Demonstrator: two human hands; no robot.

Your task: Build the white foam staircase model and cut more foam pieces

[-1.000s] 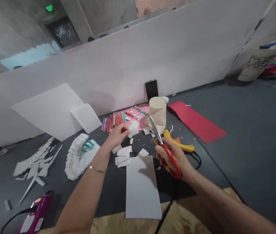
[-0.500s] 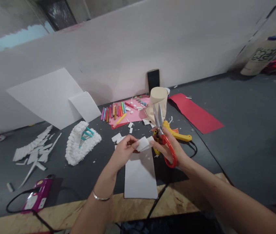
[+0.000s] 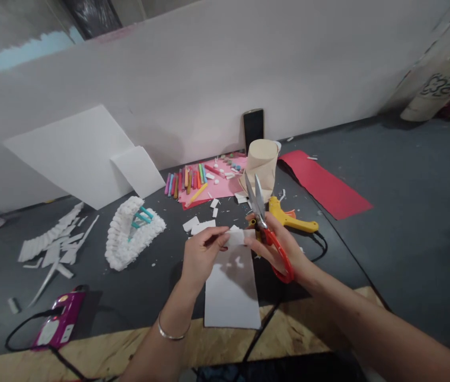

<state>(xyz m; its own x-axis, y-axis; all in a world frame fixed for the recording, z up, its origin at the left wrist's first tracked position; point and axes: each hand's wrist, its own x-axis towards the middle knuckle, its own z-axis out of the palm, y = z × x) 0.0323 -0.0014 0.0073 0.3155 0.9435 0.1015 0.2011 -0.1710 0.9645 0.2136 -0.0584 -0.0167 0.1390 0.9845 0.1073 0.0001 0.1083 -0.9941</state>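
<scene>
At the middle of the dark counter (image 3: 407,212), the left hand (image 3: 203,254) pinches a small piece of white paper (image 3: 237,237), its grip closed on the piece's 9 o'clock edge. The right hand (image 3: 278,249) meets the piece from 3 o'clock, fingertips touching it. Its grip is wrapped tight through the red handles of the scissors (image 3: 266,233), whose blades stand slightly apart and point toward 12 o'clock. The piece hangs just above a larger white sheet (image 3: 230,292), which lies at 6 o'clock from the hands. A yellow glue gun (image 3: 292,220) lies just beyond the right hand at 1 o'clock, a tan paper roll (image 3: 262,162) stands at 12 o'clock, and a ruffled white paper shape (image 3: 131,239) sits at 9 o'clock.
</scene>
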